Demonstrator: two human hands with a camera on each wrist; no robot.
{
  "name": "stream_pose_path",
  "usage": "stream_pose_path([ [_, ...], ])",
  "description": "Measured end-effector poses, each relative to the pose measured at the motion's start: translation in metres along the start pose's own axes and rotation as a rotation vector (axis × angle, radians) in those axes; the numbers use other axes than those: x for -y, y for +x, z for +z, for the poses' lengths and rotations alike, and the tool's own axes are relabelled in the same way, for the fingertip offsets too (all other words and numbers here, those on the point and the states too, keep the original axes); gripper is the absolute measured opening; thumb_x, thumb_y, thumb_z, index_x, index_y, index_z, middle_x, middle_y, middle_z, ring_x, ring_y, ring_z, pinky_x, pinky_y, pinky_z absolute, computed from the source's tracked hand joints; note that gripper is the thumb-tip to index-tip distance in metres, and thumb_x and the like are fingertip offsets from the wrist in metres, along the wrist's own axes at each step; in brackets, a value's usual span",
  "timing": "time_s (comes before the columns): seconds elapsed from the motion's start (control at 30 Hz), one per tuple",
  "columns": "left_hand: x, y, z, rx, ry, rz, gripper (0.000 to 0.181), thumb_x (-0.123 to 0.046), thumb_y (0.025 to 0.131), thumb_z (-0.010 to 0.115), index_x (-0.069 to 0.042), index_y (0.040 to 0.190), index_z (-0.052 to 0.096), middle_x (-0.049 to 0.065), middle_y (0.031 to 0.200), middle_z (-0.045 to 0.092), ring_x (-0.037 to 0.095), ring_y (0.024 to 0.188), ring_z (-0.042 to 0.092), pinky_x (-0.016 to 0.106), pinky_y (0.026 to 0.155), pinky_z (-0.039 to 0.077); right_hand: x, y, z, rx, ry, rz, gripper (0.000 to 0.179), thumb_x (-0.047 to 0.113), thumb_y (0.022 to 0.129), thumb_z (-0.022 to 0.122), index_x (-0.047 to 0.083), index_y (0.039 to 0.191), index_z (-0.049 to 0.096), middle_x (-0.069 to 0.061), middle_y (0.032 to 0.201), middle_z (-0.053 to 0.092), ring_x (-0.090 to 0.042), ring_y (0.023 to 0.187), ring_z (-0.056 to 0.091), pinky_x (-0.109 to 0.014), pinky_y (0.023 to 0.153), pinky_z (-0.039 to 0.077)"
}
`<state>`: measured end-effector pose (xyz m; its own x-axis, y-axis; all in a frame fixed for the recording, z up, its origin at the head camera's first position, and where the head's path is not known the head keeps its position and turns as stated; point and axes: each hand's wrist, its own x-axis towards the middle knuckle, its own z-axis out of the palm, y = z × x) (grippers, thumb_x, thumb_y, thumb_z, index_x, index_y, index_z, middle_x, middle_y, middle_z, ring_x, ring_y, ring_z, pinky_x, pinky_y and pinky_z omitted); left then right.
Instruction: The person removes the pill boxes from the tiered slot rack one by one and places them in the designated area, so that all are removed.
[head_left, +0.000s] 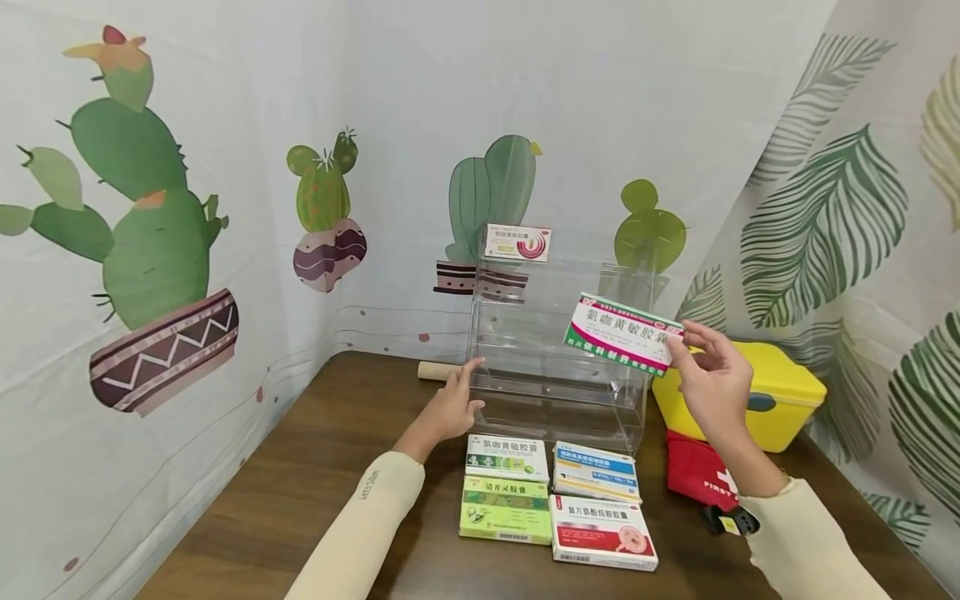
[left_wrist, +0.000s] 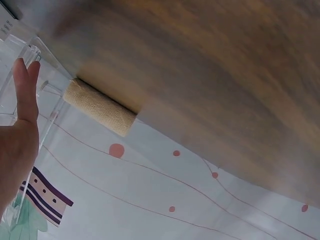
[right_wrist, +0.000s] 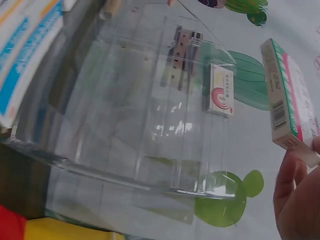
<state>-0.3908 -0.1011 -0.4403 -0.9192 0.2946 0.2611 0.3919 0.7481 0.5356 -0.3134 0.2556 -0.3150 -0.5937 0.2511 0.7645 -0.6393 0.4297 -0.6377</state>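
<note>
My right hand (head_left: 716, 379) pinches a green, white and pink medicine box (head_left: 624, 333) by its right end. The box is held up in front of the right part of a clear tiered display rack (head_left: 555, 392); its side with a barcode shows in the right wrist view. At the rack's left side is my left hand (head_left: 450, 407), index finger extended at the edge. The left wrist view shows the fingers (left_wrist: 27, 90) fairly straight against the clear plastic. A small white medicine box (head_left: 517, 242) with a pink ring design stands on the rack's top tier, at the left.
Before the rack lie a white-green box (head_left: 506, 457), a lime-green box (head_left: 504, 510), a blue-white box (head_left: 596, 471) and a red-white box (head_left: 603, 533). Rightward are a yellow case (head_left: 787, 392), a red first-aid pouch (head_left: 697, 471) and a black strap (head_left: 738, 521). A tan roll (head_left: 438, 371) lies left.
</note>
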Motion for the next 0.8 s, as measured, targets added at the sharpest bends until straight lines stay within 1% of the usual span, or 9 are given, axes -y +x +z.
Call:
stream_pose_path([
  [0.13, 0.0, -0.001, 0.0, 0.0, 0.002, -0.017, 0.077, -0.021, 0.102, 0.058, -0.039, 0.156, 0.005, 0.028, 0.142, 0.036, 0.018, 0.047, 0.042, 0.031, 0.044, 0.037, -0.001, -0.014, -0.011, 0.015, -0.068, 0.055, 0.033, 0.009, 0.091, 0.073, 0.006, 0.123, 0.07, 0.02, 0.095, 0.067, -0.006, 0.072, 0.061, -0.015, 0.051, 0.047],
  [0.3, -0.001, -0.004, -0.001, 0.041, 0.011, -0.044, 0.078, -0.025, 0.102, 0.057, -0.043, 0.155, 0.002, 0.026, 0.146, 0.035, 0.017, 0.045, 0.042, 0.03, 0.043, 0.037, -0.003, -0.028, -0.025, 0.036, -0.137, 0.135, 0.035, 0.013, 0.091, 0.074, 0.008, 0.125, 0.069, 0.023, 0.094, 0.066, -0.003, 0.072, 0.062, -0.016, 0.051, 0.048],
  [0.37, -0.001, -0.004, -0.002, 0.047, 0.003, -0.041, 0.078, -0.025, 0.103, 0.056, -0.042, 0.155, 0.002, 0.026, 0.147, 0.034, 0.016, 0.044, 0.041, 0.029, 0.043, 0.036, -0.004, -0.032, -0.032, 0.054, -0.164, 0.167, 0.036, 0.015, 0.092, 0.073, 0.009, 0.127, 0.068, 0.024, 0.095, 0.065, -0.003, 0.071, 0.062, -0.017, 0.051, 0.048],
  [0.5, -0.001, -0.002, -0.002, 0.038, -0.006, -0.027, 0.078, -0.024, 0.103, 0.056, -0.041, 0.156, 0.002, 0.028, 0.144, 0.035, 0.015, 0.044, 0.04, 0.029, 0.042, 0.036, -0.007, -0.042, -0.046, 0.105, -0.216, 0.213, 0.04, 0.018, 0.093, 0.072, 0.008, 0.131, 0.065, 0.027, 0.095, 0.064, -0.004, 0.067, 0.059, -0.02, 0.05, 0.049],
  [0.7, -0.002, 0.0, -0.002, 0.031, -0.008, -0.018, 0.077, -0.024, 0.103, 0.055, -0.04, 0.156, 0.002, 0.028, 0.14, 0.037, 0.015, 0.043, 0.038, 0.029, 0.042, 0.035, -0.016, -0.055, -0.066, 0.154, -0.294, 0.242, 0.041, 0.025, 0.094, 0.07, 0.005, 0.13, 0.064, 0.03, 0.095, 0.06, -0.005, 0.066, 0.061, -0.022, 0.05, 0.05],
  [0.8, -0.001, -0.001, -0.002, 0.028, 0.002, -0.02, 0.076, -0.025, 0.103, 0.055, -0.04, 0.156, 0.001, 0.028, 0.139, 0.037, 0.015, 0.044, 0.038, 0.028, 0.043, 0.035, -0.021, -0.058, -0.074, 0.181, -0.321, 0.274, 0.044, 0.029, 0.094, 0.07, 0.004, 0.13, 0.063, 0.032, 0.095, 0.057, -0.005, 0.067, 0.062, -0.025, 0.05, 0.052],
])
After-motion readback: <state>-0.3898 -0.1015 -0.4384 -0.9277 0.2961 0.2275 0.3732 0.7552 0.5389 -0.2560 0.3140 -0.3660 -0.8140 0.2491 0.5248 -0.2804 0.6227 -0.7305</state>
